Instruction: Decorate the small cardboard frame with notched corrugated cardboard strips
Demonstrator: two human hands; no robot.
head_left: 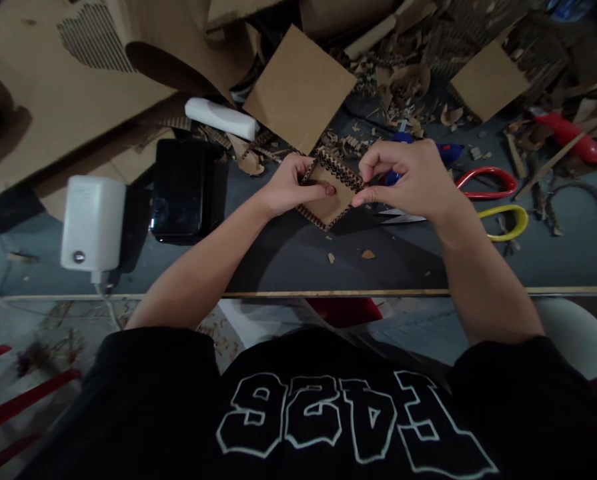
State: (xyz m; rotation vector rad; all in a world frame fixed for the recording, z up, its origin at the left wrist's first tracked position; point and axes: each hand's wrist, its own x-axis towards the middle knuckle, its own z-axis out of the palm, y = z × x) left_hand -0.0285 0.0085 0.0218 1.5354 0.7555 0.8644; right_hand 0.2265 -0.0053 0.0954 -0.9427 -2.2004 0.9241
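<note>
A small square piece of cardboard [339, 179] with corrugated strips standing along its edges is held over the near part of the table. My left hand [295, 187] grips its left side, the thumb lying across the inner face. At its right corner, my right hand [403, 177] pinches the corrugated edge between thumb and fingertips. Scissors [507, 223] with one red and one yellow handle lie under and beyond my right wrist. Behind the right hand sits a blue tool [448, 153], probably a glue gun, partly hidden by the fingers.
A larger cardboard square [301, 87] and another square [489, 81] lie farther back among scraps. Left are a white roll [221, 118], a black phone-like box [181, 190] and a white charger [93, 223] with a cable. A red tool [573, 137] lies right.
</note>
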